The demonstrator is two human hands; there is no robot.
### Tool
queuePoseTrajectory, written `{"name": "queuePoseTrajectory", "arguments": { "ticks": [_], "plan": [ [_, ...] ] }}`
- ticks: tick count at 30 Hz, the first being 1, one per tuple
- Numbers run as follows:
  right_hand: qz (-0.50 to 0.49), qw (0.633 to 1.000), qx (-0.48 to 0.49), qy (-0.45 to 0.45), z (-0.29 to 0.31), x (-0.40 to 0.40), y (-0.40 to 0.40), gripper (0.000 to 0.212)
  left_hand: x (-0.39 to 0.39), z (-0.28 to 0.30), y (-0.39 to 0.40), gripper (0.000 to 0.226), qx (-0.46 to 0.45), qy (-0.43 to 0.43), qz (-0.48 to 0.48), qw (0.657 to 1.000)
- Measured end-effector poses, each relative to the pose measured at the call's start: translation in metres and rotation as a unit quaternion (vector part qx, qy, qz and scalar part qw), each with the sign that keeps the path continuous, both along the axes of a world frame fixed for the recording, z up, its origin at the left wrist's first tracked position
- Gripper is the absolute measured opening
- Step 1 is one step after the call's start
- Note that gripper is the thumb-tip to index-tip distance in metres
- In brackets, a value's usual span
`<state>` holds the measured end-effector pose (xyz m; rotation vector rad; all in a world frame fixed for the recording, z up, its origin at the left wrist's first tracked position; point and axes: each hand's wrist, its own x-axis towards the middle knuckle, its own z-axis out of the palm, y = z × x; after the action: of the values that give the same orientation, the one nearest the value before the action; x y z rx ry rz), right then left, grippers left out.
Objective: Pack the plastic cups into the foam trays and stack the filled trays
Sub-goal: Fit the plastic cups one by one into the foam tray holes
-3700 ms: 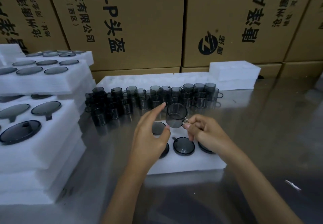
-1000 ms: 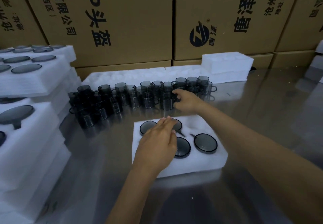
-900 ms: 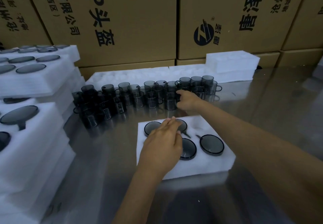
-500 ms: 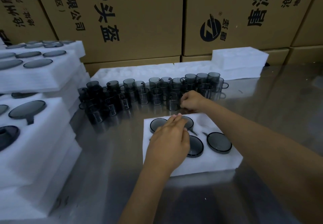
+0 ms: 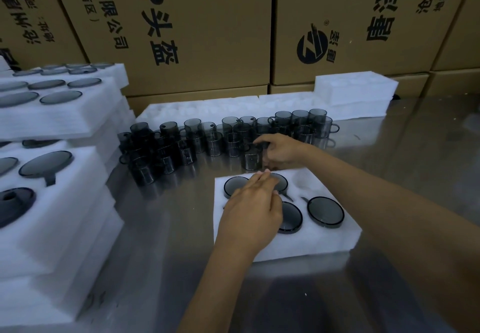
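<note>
The right hand [image 5: 281, 151] has its fingers curled round a cup [image 5: 251, 160] at the front edge of the cluster of loose cups [image 5: 220, 138], just behind the tray [image 5: 324, 244]; that cup stands upright on the table [image 5: 402, 156], touching or nearly touching its neighbours. The left hand [image 5: 252, 210] lies flat on the tray with fingers straight and together, pressing on the seated cups [image 5: 326, 212] near the tray's far left corner. The likeliest slip is at the cluster: the cups are packed tightly with small handles sticking out sideways, so lifting one could snag a neighbour's handle and tip it, and one toppling cup could knock a row over on the slick metal. The grip itself looks light, and a smooth, thin-walled plastic cup could twist out of it. The foam is soft and light; if the left hand lets go while a cup is pushed into the open pocket [image 5: 306, 182] at the tray's far right corner, the tray may slide or the pocket's edge may tear. The cups are smoky, translucent grey cylinders, glossy, seated mouth-down so only round bases and thin handles show. The foam is white, matte, faintly fibrous, cut with round pockets and handle slots. Filled trays [image 5: 52, 203] stand stacked at the table's left edge, empty trays [image 5: 355, 90] along the far edge before cardboard boxes [image 5: 207, 21].
</note>
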<state>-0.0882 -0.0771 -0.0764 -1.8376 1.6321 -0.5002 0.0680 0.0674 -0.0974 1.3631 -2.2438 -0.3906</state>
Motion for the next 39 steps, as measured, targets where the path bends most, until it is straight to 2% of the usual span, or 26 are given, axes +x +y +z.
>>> {"name": "queuePoseTrajectory", "arguments": {
  "ticks": [4, 8, 13, 15, 17, 19, 21, 24, 28, 31, 35, 39],
  "plan": [
    [-0.011, 0.999, -0.027, 0.044, -0.001, 0.000, -0.003, 0.024, 0.000, 0.000, -0.001, 0.041, 0.006, -0.003, 0.002, 1.000],
    [-0.021, 0.998, -0.005, 0.052, 0.002, 0.002, -0.005, 0.007, 0.000, 0.001, -0.001, 0.042, 0.001, -0.004, 0.000, 1.000],
    [-0.037, 0.997, 0.069, -0.014, 0.004, -0.001, 0.004, 0.015, 0.001, 0.003, 0.001, 0.039, -0.001, 0.002, -0.006, 1.000],
    [-0.045, 0.995, 0.068, -0.054, 0.000, -0.004, 0.010, 0.019, 0.001, 0.003, 0.002, 0.039, 0.005, 0.007, 0.001, 1.000],
    [-0.046, 0.996, 0.013, -0.074, -0.001, -0.009, 0.018, 0.022, 0.001, 0.003, 0.002, 0.047, 0.017, 0.044, 0.023, 0.999],
    [-0.048, 0.993, -0.068, -0.082, 0.005, -0.015, 0.031, 0.021, 0.001, 0.004, 0.002, 0.057, 0.023, 0.139, 0.058, 0.988],
    [-0.053, 0.983, -0.152, -0.091, 0.012, -0.020, 0.051, 0.020, 0.003, 0.003, 0.000, 0.067, 0.018, 0.224, 0.084, 0.971],
    [-0.045, 0.961, -0.248, -0.118, 0.015, -0.020, 0.094, 0.021, 0.005, 0.003, -0.002, 0.076, 0.018, 0.291, 0.095, 0.952],
    [-0.031, 0.943, -0.295, -0.151, 0.004, -0.014, 0.148, 0.016, 0.005, 0.004, 0.002, 0.084, -0.019, 0.279, 0.045, 0.959],
    [-0.041, 0.934, -0.303, -0.185, -0.003, -0.007, 0.168, 0.009, 0.006, 0.006, 0.008, 0.079, -0.051, 0.267, 0.016, 0.962],
    [-0.053, 0.925, -0.302, -0.225, -0.008, -0.002, 0.178, 0.007, 0.005, 0.006, 0.008, 0.066, -0.043, 0.264, 0.048, 0.962],
    [-0.065, 0.920, -0.301, -0.240, -0.007, -0.005, 0.182, 0.010, 0.004, 0.002, 0.008, 0.063, -0.054, 0.253, 0.060, 0.964]
  ]
}}
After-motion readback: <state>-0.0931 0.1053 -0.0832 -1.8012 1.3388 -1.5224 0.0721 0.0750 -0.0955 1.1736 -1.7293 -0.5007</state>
